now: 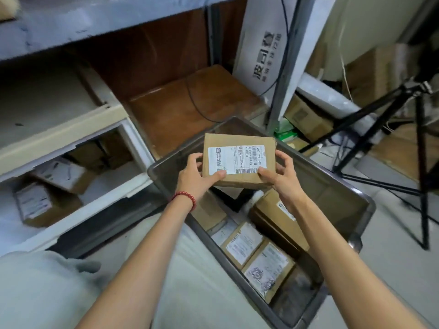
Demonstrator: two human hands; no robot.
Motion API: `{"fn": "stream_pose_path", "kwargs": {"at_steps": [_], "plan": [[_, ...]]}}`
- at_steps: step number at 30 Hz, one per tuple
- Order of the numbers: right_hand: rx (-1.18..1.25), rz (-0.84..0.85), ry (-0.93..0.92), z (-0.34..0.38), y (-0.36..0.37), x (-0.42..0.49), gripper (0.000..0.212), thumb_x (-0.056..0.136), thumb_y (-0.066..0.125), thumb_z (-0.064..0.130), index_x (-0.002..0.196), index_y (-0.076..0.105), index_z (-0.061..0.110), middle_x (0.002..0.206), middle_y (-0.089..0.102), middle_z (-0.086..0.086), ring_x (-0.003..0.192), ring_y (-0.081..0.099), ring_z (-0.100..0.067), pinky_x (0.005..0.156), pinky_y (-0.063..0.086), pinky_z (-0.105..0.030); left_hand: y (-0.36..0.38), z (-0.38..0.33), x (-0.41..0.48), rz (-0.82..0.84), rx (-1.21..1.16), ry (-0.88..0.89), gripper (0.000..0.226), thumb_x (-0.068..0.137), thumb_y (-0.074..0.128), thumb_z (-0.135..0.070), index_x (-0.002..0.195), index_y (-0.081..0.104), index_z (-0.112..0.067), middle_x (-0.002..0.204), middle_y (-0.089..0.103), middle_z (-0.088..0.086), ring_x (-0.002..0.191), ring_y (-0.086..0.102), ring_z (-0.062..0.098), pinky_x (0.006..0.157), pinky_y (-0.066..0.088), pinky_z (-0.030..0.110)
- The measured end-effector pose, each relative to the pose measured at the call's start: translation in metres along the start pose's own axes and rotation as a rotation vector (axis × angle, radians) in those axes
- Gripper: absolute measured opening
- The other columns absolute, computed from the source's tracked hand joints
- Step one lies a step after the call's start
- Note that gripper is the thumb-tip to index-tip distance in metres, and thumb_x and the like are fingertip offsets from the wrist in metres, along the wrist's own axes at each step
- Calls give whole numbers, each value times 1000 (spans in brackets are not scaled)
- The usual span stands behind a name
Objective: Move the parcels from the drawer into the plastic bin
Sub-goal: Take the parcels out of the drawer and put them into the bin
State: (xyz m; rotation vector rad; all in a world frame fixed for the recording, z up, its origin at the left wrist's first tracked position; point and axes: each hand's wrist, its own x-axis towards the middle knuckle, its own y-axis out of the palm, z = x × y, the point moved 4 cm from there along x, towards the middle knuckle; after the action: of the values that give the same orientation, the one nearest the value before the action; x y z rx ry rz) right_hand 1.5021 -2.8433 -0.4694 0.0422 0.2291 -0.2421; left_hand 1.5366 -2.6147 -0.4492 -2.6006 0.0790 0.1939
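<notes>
A brown cardboard parcel (240, 141) with a white shipping label is held level above the grey plastic bin (351, 200). My left hand (197, 174) grips its left edge, thumb on top. My right hand (280, 172) grips its right edge the same way. Several labelled parcels (244, 243) lie inside the bin below. At the left the white drawer (99, 205) stands open with a few parcels (40, 203) in it.
A metal shelf rack with a brown board and a black cable stands behind the bin. A white lettered box (263, 43) leans at the back. A black tripod (401, 129) stands on the floor at the right, near more cartons.
</notes>
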Motion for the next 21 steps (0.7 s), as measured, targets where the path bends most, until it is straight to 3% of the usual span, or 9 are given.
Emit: {"fn": "stream_pose_path", "kwargs": {"at_steps": [3,7,16,21], "plan": [[-35,-88,21,-13,-23,-8,74,83,75,12,140,31,26,141,46,0,107,54,-5,84,49,-23,32,-2,8,113,12,21,76,68,83,-38,131,41,-28,128,57,-2,97,56,9,84,45,25],[-130,-228,70,-34,-53,-23,85,78,78,9,144,25,18,146,41,-4,127,46,-17,107,42,-41,78,-1,18,255,64,19,85,66,86,-32,136,40,-24,131,55,-2,101,50,6,89,41,24],[-306,-425,335,-92,-88,-52,95,73,84,17,145,23,11,145,38,-8,135,37,-23,113,34,-40,155,26,8,536,229,-35,81,67,86,-24,133,40,-21,131,57,6,115,56,22,92,43,31],[-466,-448,333,-97,-84,-52,93,77,79,18,150,22,12,152,25,-9,141,24,-24,118,21,-34,180,33,4,631,299,27,71,77,76,-7,135,37,-16,136,54,4,103,59,17,87,45,24]]}}
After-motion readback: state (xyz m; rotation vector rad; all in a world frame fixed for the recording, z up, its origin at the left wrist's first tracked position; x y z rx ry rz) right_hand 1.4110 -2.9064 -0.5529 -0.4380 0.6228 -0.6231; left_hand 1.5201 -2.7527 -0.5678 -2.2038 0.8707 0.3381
